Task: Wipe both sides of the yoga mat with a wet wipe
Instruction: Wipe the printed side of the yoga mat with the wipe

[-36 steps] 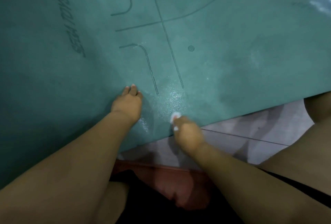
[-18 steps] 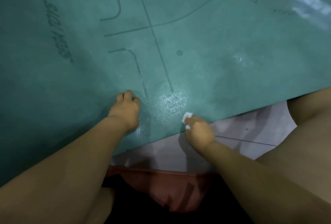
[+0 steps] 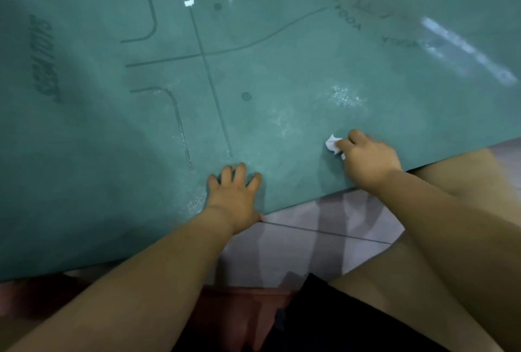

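While the only view is the head camera, every line below comes from it.
Yoga mat: one teal mat [image 3: 282, 92] spread flat, filling most of the view; its near edge runs diagonally over the floor.
Mat markings: two round dots, one long line crossed by another, two curved corner lines, printed lettering at left and upper right.
Wet wipe: one small crumpled white wipe [image 3: 334, 145] on the mat, near its lower edge.
Right hand: one [image 3: 368, 158], fingers curled, grasping the wipe against the mat.
Left hand: one [image 3: 235, 196], released, fingers spread flat, pressing the mat at its edge.
White scrap: one [image 3: 189, 2] on the long line, well apart.
Floor: pale tiles [image 3: 310, 244], one dark grout line.
Wet patches: several glistening spots on the mat.
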